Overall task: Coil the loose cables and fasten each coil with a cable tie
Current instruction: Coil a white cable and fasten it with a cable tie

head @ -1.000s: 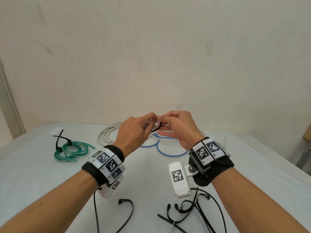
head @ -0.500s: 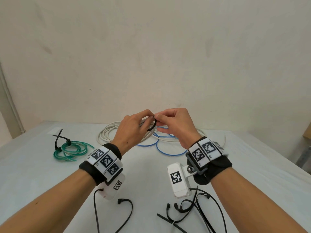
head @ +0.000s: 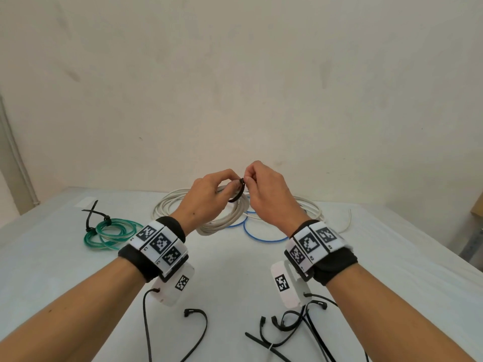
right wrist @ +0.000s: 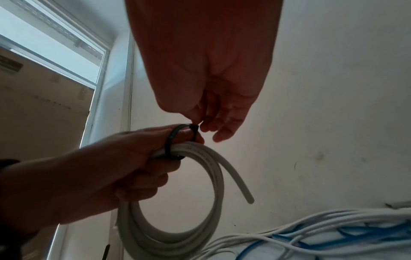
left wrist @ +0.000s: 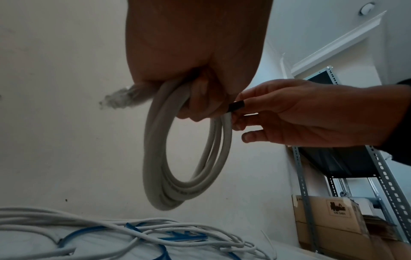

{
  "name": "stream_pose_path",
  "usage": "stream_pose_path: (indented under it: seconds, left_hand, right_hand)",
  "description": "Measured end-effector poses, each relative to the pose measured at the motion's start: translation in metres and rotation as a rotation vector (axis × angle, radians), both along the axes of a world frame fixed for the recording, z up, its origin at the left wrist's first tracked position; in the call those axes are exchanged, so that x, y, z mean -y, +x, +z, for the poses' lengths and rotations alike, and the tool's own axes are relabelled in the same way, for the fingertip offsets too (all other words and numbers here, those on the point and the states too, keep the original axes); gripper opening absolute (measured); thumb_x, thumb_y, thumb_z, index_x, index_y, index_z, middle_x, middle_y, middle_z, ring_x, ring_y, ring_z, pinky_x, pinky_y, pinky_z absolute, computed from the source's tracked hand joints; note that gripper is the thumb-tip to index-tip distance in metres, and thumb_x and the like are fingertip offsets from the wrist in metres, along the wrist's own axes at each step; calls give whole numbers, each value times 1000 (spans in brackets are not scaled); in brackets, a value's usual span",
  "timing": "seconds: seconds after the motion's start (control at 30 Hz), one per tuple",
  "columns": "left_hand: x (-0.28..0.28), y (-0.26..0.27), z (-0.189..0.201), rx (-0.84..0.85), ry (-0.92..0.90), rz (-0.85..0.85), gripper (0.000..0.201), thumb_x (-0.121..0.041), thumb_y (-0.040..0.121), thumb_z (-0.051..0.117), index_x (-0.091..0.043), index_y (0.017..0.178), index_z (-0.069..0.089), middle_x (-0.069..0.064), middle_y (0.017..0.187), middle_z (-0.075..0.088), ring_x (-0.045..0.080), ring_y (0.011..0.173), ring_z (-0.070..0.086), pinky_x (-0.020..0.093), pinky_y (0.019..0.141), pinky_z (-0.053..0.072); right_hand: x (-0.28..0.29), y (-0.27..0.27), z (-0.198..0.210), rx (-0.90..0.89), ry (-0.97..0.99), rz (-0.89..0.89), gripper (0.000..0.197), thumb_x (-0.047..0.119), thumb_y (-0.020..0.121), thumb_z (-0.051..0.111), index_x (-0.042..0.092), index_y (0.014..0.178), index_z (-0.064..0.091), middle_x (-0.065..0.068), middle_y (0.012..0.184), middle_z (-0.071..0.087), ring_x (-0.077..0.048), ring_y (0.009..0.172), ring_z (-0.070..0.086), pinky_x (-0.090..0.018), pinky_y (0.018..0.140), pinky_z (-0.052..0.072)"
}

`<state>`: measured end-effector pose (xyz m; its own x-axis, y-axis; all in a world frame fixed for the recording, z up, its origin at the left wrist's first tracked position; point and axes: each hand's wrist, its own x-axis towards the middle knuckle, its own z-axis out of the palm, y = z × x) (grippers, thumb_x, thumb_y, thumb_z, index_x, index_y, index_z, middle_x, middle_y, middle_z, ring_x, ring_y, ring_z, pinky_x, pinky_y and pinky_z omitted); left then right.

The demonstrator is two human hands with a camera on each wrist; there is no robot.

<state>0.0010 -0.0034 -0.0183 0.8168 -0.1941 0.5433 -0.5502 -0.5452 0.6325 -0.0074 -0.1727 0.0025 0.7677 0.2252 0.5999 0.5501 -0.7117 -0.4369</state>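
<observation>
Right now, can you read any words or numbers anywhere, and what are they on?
"UN 3481": black print on the cardboard box by the metal shelf, left wrist view.
The logo above that number is too blurred to read.
Small print along the white cable coil is too small to read.
The wristband tags carry black-and-white code squares; the tiny characters beside them are unreadable.

1. Soft, even daylight fills the head view; the wall (head: pixel 235 87) and surface (head: pixel 47 270) show only faint shadows.
2. Both wrist views are dim and backlit, palms in deep shadow.
3. A bright window (right wrist: pixel 55 45) glares at left.
4. Wide-angle distortion bends edges; one cable end (left wrist: pixel 124 96) is smeared.
</observation>
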Motion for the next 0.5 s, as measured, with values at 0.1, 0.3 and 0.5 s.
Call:
stream_pose_path:
  seconds: [0.1, 0.3, 0.5]
  left_hand:
    - [2, -6, 5, -98, -119, -119, 20, -32, 108, 48, -30, 105, 68, -7, 64, 55, 14, 48, 44, 25, 45, 36]
    - [6, -11, 12, -207, -200, -188, 22, -46, 104, 55, -30, 109, 69, 1, 65, 49, 18, 50, 32, 24, 42, 26]
    - [5, -14, 18, -327, -258, -213, 17, -41, 102, 59, -28, 107, 68, 13, 63, 36, 21, 49, 25, 27, 46, 22]
  right_hand:
    - [1, 1, -2, 44, -67, -17, 9, 9, 107, 46, 6, 107, 54, -10, 102, 57, -26, 88, 51, -36, 77, 40]
    - [4, 1, -2, 121, -137, -23, 6, 7, 104, 49, 5, 105, 54, -10, 101, 57, -26, 85, 51, -35, 75, 41]
    - [7, -1, 6, 133, -106, 12, 7, 8, 106, 45, 13, 102, 49, -5, 100, 55, -24, 83, 50, -29, 72, 35]
